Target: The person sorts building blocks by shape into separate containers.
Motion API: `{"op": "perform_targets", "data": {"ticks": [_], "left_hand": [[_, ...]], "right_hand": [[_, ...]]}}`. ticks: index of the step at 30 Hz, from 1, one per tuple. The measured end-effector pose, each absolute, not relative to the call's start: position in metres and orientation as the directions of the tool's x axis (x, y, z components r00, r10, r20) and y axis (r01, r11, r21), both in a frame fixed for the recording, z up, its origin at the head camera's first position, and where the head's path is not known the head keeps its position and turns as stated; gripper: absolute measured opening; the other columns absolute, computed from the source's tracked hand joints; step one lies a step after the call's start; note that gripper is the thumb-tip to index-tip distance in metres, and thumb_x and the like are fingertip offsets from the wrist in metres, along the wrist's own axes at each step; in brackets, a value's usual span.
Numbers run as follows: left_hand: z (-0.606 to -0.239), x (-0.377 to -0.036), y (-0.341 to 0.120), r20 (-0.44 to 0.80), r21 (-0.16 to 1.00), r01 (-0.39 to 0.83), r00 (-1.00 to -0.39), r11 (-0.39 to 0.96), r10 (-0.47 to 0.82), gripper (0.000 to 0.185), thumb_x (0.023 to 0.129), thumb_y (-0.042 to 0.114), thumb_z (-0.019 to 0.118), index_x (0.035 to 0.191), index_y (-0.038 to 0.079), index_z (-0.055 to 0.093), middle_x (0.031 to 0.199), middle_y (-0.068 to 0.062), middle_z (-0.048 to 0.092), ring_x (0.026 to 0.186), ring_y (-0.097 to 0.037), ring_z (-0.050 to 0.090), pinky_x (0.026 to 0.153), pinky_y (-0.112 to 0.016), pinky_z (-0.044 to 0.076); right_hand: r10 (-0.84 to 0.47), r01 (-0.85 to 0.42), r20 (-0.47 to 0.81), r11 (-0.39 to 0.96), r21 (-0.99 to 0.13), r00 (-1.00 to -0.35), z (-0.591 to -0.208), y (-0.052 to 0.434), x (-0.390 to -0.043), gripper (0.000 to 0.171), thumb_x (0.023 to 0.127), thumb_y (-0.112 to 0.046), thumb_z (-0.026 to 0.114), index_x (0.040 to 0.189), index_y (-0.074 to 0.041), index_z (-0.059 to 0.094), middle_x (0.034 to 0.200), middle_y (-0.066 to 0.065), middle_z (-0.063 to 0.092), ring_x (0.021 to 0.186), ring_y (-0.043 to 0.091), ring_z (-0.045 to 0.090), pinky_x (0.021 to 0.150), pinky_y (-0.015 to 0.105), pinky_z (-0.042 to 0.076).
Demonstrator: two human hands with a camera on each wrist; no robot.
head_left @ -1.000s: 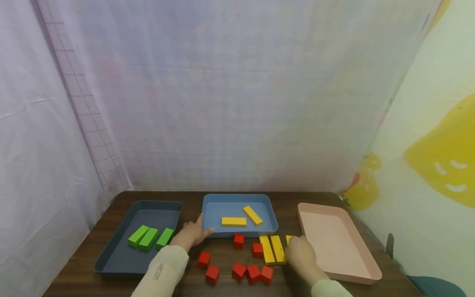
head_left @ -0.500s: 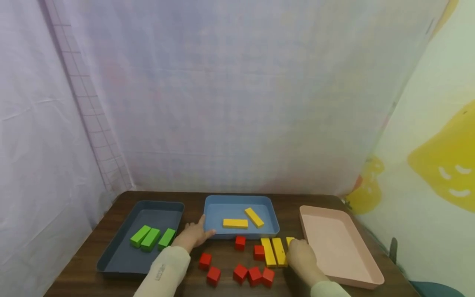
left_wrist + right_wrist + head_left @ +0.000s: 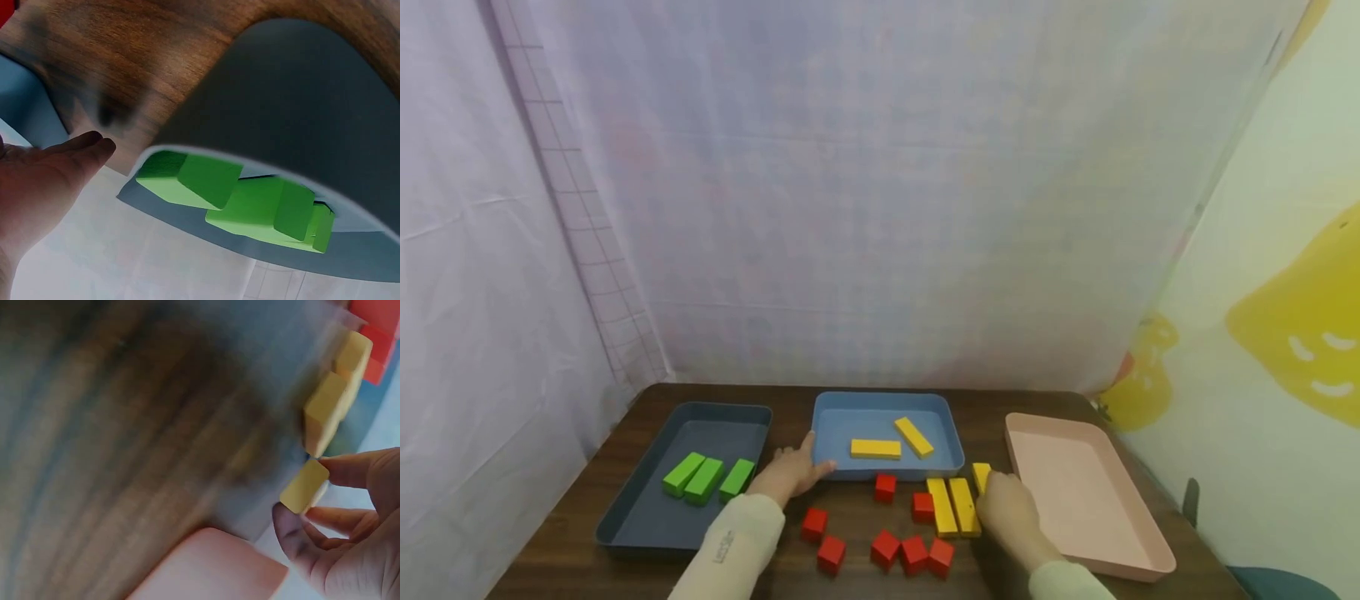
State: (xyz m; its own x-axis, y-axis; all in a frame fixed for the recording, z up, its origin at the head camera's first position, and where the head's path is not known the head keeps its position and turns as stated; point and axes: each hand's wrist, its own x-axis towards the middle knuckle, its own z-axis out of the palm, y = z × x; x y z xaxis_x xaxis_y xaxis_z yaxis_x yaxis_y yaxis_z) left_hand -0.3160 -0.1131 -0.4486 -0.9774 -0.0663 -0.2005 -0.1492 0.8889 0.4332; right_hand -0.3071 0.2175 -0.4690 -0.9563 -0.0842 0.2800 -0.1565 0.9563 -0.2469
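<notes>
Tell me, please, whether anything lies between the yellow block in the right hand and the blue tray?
Nothing visible does. The right hand pinches the yellow block just right of the blue tray, with bare table between.

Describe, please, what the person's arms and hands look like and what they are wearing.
Both hands are bare: no gloves, rings or watch show. The left hand emerges from a long cream-coloured sleeve with a small line of dark lettering printed near the cuff. The right hand comes from a matching cream sleeve cuff, mostly cut off by the frame's lower edge.
</notes>
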Motion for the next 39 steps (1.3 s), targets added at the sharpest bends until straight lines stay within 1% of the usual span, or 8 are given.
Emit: {"op": "perform_targets", "data": {"ticks": [3, 8, 13, 16, 20, 24, 31, 39], "left_hand": [[-0.447, -0.315, -0.112, -0.202, 0.432, -0.144, -0.978, 0.890, -0.060, 0.080, 0.098, 0.048, 0.058, 0.155, 0.002, 0.027, 0.146, -0.038, 0.037, 0.139, -0.054, 0.027, 0.112, -0.061, 0.026], [-0.448, -0.316, -0.114, -0.188, 0.443, -0.114, -0.982, 0.889, -0.033, 0.082, 0.098, 0.048, 0.058, 0.155, -0.001, 0.025, 0.144, -0.041, 0.036, 0.137, -0.057, 0.026, 0.111, -0.062, 0.026], [-0.449, -0.316, -0.113, -0.195, 0.446, -0.121, -0.980, 0.887, -0.036, 0.083, 0.097, 0.049, 0.058, 0.155, 0.000, 0.025, 0.145, -0.041, 0.035, 0.138, -0.057, 0.025, 0.111, -0.063, 0.024], [-0.450, -0.317, -0.113, -0.198, 0.438, -0.123, -0.979, 0.890, -0.038, 0.083, 0.097, 0.050, 0.058, 0.155, 0.000, 0.025, 0.145, -0.040, 0.036, 0.138, -0.056, 0.026, 0.111, -0.062, 0.025], [-0.450, -0.317, -0.115, -0.198, 0.439, -0.126, -0.979, 0.890, -0.041, 0.082, 0.098, 0.049, 0.057, 0.155, 0.000, 0.024, 0.146, -0.040, 0.035, 0.138, -0.055, 0.026, 0.112, -0.061, 0.026], [-0.452, -0.320, -0.115, -0.196, 0.445, -0.121, -0.980, 0.887, -0.035, 0.083, 0.098, 0.048, 0.058, 0.156, 0.000, 0.024, 0.146, -0.040, 0.034, 0.138, -0.057, 0.025, 0.111, -0.063, 0.025], [-0.457, -0.320, -0.117, -0.192, 0.457, -0.096, -0.981, 0.884, -0.007, 0.081, 0.099, 0.046, 0.058, 0.155, -0.001, 0.023, 0.145, -0.041, 0.033, 0.137, -0.059, 0.025, 0.110, -0.064, 0.025], [-0.454, -0.321, -0.119, -0.183, 0.447, -0.089, -0.983, 0.890, -0.007, 0.081, 0.099, 0.047, 0.057, 0.155, -0.001, 0.024, 0.146, -0.040, 0.035, 0.137, -0.057, 0.027, 0.111, -0.063, 0.026]], "right_hand": [[-0.077, -0.175, 0.334, 0.945, -0.275, -0.940, -0.465, 0.220, -0.313, 0.011, 0.072, -0.002, 0.063, 0.078, 0.008, 0.062, 0.069, 0.016, 0.061, 0.067, 0.038, 0.060, 0.062, 0.052, 0.049], [-0.028, -0.158, 0.320, 0.908, -0.389, -0.947, -0.455, 0.225, -0.322, 0.014, 0.074, -0.005, 0.066, 0.081, 0.007, 0.065, 0.068, 0.012, 0.060, 0.063, 0.028, 0.056, 0.059, 0.048, 0.047], [0.020, -0.117, 0.264, 0.861, -0.494, -0.964, -0.450, 0.230, -0.327, 0.027, 0.078, -0.008, 0.068, 0.098, 0.010, 0.069, 0.086, 0.019, 0.068, 0.075, 0.032, 0.060, 0.071, 0.051, 0.050], [0.021, -0.124, 0.262, 0.841, -0.527, -0.965, -0.448, 0.231, -0.331, 0.029, 0.080, -0.008, 0.067, 0.103, 0.010, 0.069, 0.086, 0.018, 0.068, 0.074, 0.030, 0.059, 0.070, 0.048, 0.049], [0.002, -0.158, 0.278, 0.820, -0.551, -0.961, -0.444, 0.228, -0.339, 0.027, 0.080, -0.009, 0.065, 0.101, 0.008, 0.069, 0.081, 0.014, 0.065, 0.070, 0.027, 0.055, 0.065, 0.043, 0.046], [-0.003, -0.163, 0.275, 0.812, -0.560, -0.962, -0.441, 0.224, -0.350, 0.035, 0.080, -0.010, 0.064, 0.108, 0.010, 0.069, 0.091, 0.019, 0.069, 0.076, 0.029, 0.058, 0.072, 0.048, 0.049], [-0.020, -0.178, 0.274, 0.807, -0.563, -0.961, -0.437, 0.209, -0.372, 0.032, 0.082, -0.013, 0.067, 0.108, 0.005, 0.071, 0.087, 0.012, 0.069, 0.074, 0.025, 0.057, 0.067, 0.042, 0.049], [-0.041, -0.180, 0.252, 0.810, -0.557, -0.967, -0.435, 0.188, -0.394, 0.037, 0.086, -0.015, 0.068, 0.114, 0.008, 0.069, 0.105, 0.022, 0.071, 0.092, 0.034, 0.066, 0.083, 0.051, 0.053]]}}
